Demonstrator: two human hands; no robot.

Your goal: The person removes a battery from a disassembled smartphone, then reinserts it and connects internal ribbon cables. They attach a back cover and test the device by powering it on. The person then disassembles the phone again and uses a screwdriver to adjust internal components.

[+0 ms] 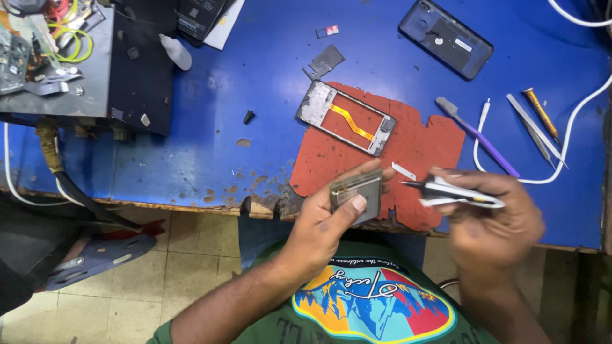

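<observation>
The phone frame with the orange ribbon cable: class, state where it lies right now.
In the head view, the phone frame lies on the upper left part of the red mat, above the left hand, below a dark plastic piece.

blue table point(255, 95) | red mat point(421, 146) | orange ribbon cable point(351, 122) | purple brush point(478, 137)

A blue tabletop point(242, 127) holds a red mat point(421, 143) bearing a phone frame point(345, 118). Far right lies a dark phone back cover point(445, 38); right, a purple brush point(477, 136) and white cable point(574, 121).
</observation>
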